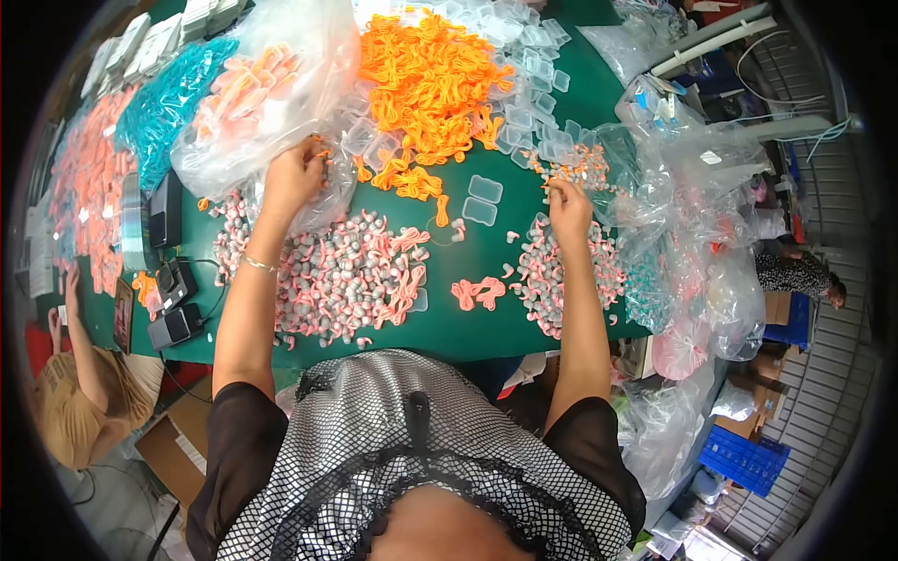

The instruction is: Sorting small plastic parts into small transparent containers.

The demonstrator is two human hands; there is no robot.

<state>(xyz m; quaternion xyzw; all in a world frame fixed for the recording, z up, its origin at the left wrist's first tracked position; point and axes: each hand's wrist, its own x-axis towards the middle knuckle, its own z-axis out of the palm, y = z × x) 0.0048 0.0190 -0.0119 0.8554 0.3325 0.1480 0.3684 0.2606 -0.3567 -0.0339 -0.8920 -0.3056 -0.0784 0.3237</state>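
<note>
My left hand (292,178) reaches to the edge of a clear plastic bag (262,89) of pale orange pieces, its fingers closed around a small orange piece at the bag's opening. My right hand (567,208) rests on a heap of pink-and-grey small parts (571,271), fingertips pinched at a cluster of small orange-and-clear pieces (580,168). A large pile of orange cords (430,84) lies between the hands at the back. A wider heap of pink-and-grey parts (346,276) spreads under my left forearm on the green table (468,327).
Small clear plastic cases (484,198) lie mid-table, with many more (533,56) at the back. Teal (168,98) and pink (89,187) piles sit far left beside black devices (173,309). Crumpled clear bags (692,206) crowd the right edge. Another person (84,393) sits at lower left.
</note>
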